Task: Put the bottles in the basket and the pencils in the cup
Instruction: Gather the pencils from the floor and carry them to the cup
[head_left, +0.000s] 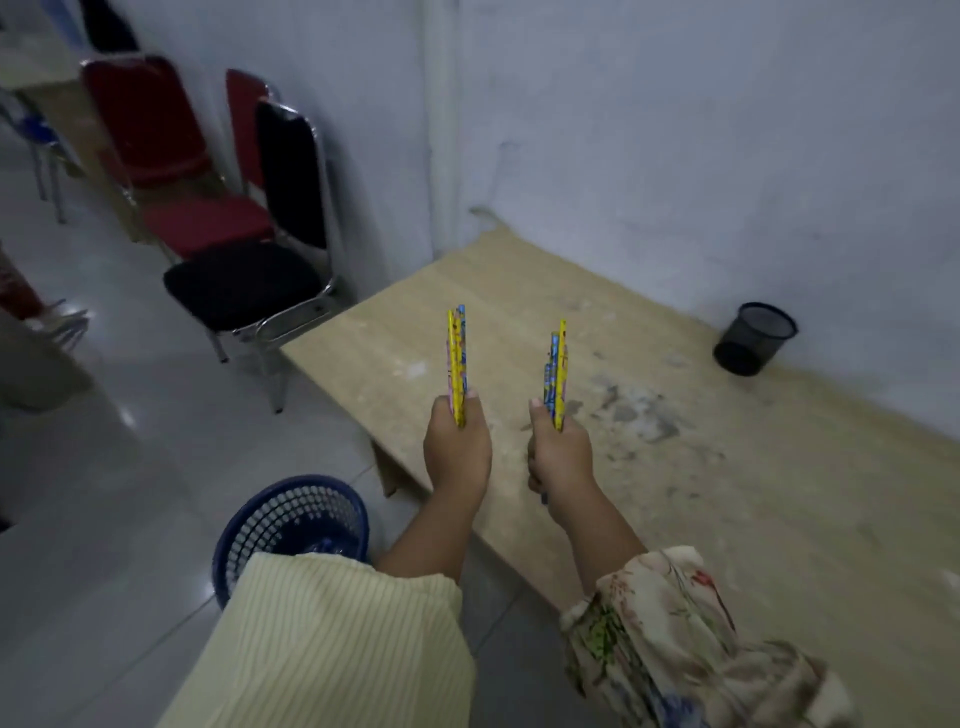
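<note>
Wide wooden counter, bare across most of its top, scuffed grey near the middle. Blue basket down on the floor at the near left corner, something blue and blurred inside, likely bottles, though too dim to confirm. Black mesh cup far off at the right, against the wall, well apart from both fists and apparently tilted or lying over; hard to tell which.

Left hand closed around a bundle of yellow and blue pencils, held upright. Right hand clenched the same way on a second bundle, also upright, tips above the knuckles. Both bunches raised over the near edge of the counter, side by side but not touching.

Step in hand, by the look of it: carrying pencils across to the cup. Best done one fist at a time, right first, being nearer. Worth checking the cup's stance on arrival and righting it if needed, perhaps after passing everything into one grip to free a palm. Then lowering each bunch end-down into the opening before loosening, not dropping from above, since a light mesh cup could tip or roll.
</note>
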